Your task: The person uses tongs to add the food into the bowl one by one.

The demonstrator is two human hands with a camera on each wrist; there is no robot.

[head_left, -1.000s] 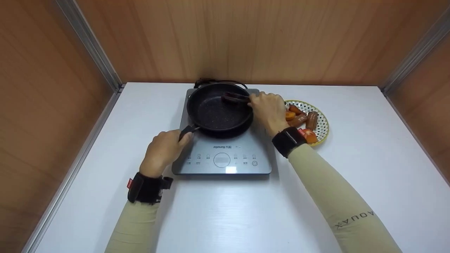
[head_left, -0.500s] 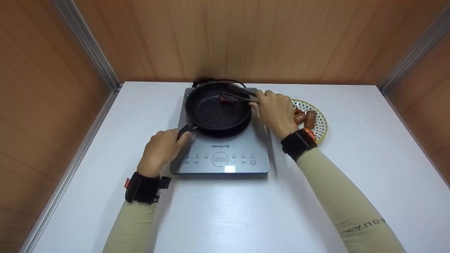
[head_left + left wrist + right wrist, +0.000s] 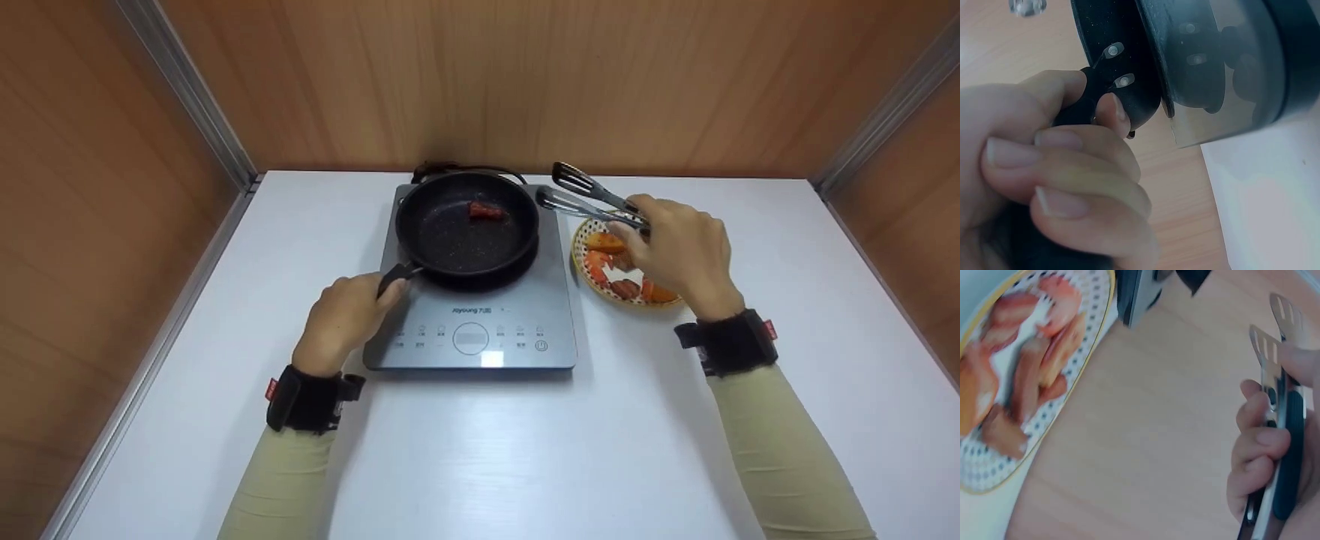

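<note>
My left hand (image 3: 341, 322) grips the black handle (image 3: 394, 277) of a dark frying pan (image 3: 457, 244), fingers curled round it in the left wrist view. A single red-brown piece of food (image 3: 485, 211) lies in the pan's far right part. My right hand (image 3: 682, 251) holds metal kitchen tongs (image 3: 589, 196) with slotted tips and dark grips. Their tips are apart, with nothing between them, and point left toward the pan. Below the tongs stands a dotted, yellow-rimmed plate (image 3: 577, 255), partly hidden by the hand. Sausage pieces (image 3: 1026, 377) and orange-red wedges (image 3: 1064, 304) lie on it.
The pan is over a grey induction cooker (image 3: 472, 354) with touch controls on its front. A dark cable (image 3: 435, 169) runs behind it. Wooden panels (image 3: 480, 82) enclose the white table (image 3: 487, 450) at the back and sides.
My right hand has drawn the tongs up and right, out of the pan to above the plate, and they have spread. The red-brown piece stays in the pan. The left hand keeps its grip.
</note>
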